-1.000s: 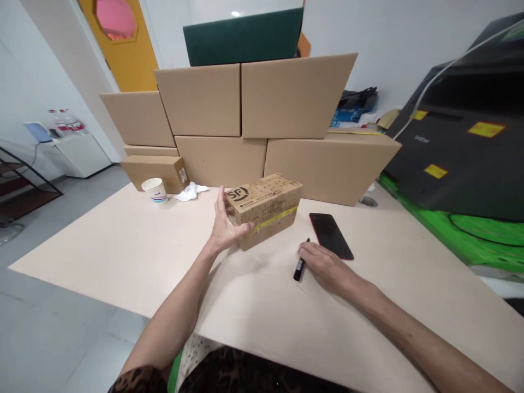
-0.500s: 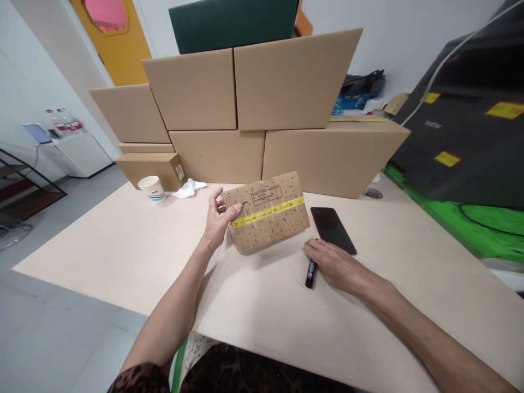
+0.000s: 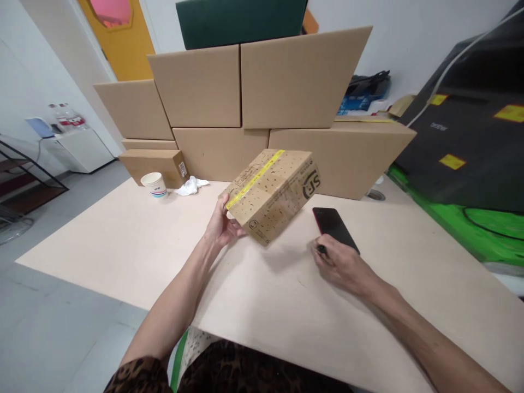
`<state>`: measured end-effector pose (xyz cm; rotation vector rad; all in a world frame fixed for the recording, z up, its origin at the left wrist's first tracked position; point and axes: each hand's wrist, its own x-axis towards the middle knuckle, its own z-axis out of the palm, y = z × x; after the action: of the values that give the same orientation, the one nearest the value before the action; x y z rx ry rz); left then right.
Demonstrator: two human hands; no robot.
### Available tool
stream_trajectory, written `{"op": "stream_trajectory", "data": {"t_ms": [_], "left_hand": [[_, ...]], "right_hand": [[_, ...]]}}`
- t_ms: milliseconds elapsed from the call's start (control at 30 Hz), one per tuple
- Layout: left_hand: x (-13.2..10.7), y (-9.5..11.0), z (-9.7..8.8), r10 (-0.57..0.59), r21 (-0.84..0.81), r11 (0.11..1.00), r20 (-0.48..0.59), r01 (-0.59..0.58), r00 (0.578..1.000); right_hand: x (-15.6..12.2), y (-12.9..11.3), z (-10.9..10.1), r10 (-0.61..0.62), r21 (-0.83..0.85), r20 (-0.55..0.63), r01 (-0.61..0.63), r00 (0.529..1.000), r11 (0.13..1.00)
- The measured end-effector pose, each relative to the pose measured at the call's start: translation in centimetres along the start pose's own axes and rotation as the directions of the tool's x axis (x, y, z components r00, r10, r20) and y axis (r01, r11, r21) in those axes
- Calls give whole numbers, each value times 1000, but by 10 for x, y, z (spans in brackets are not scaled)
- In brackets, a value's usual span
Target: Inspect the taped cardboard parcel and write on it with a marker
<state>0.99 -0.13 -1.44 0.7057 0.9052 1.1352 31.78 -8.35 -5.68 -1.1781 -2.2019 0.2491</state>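
My left hand (image 3: 221, 225) grips the near left corner of a small printed cardboard parcel (image 3: 274, 194) sealed with yellow tape. The parcel is lifted off the table and tilted, its taped face up and an SF logo facing right. My right hand (image 3: 341, 266) rests on the table to the right, fingers curled round a black marker (image 3: 322, 250) of which only the tip shows. A dark phone (image 3: 333, 226) lies flat just beyond that hand.
Large plain cardboard boxes (image 3: 286, 109) are stacked along the back of the beige table (image 3: 123, 245). A paper cup (image 3: 154, 184) and a crumpled tissue (image 3: 191, 185) sit at the back left. A black machine (image 3: 470, 131) stands on the right.
My left hand has raised and turned the parcel, bringing the taped face up and the logo to the right. My right hand has closed round the marker and picked it up.
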Motion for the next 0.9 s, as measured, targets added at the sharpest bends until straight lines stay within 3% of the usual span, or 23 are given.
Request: {"op": "stream_trajectory", "data": {"t_ms": [133,300,567,733,900], "left_hand": [[-2,3,-1,-221,-202,951,92,236,971],[-2,5,-1,-301,-251,911,138,327,944],[-2,2,3,-337,-171,925,39,338,941],[0,1,1,-362,-126,924,8,360,932],[-3,3,5,-432,-28,901,35,433,901]], "right_hand": [[3,-7,0,125,314,-186,-62,975,947],[6,-11,-4,267,498,-255,-110,929,860],[5,-13,-7,404,706,-227,-136,886,695],[6,-13,-6,478,833,-208,-102,853,544],[12,-18,-10,489,920,-148,-62,860,386]]}}
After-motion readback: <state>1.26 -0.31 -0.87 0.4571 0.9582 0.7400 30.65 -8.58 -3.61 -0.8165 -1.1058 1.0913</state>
